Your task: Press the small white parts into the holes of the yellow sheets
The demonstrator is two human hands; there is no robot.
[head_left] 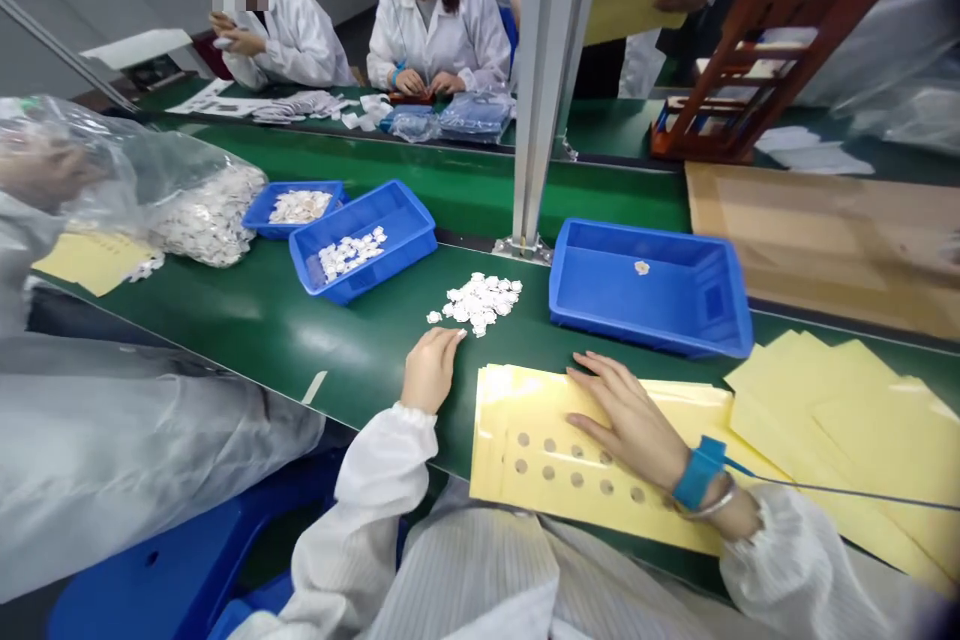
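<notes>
Left hand (433, 367): fingertips narrowed, hold cannot be told | small scalloped white pieces (481, 300): heaped loosely, just far of it | glossy yellow sheets (555, 415), round-dotted: covered near right by wide-spread right hand (630, 415)

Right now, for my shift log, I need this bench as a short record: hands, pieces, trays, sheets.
Left hand: fingertips beside the white pieces; grip unclear
Right hand: fingers spread over the yellow sheets
Pieces: loose pile on the green table
Right blue tray: one small piece inside
Middle blue tray: several white pieces
Small blue tray: heap of pieces
Sheets: top one shows two rows of round spots
</notes>
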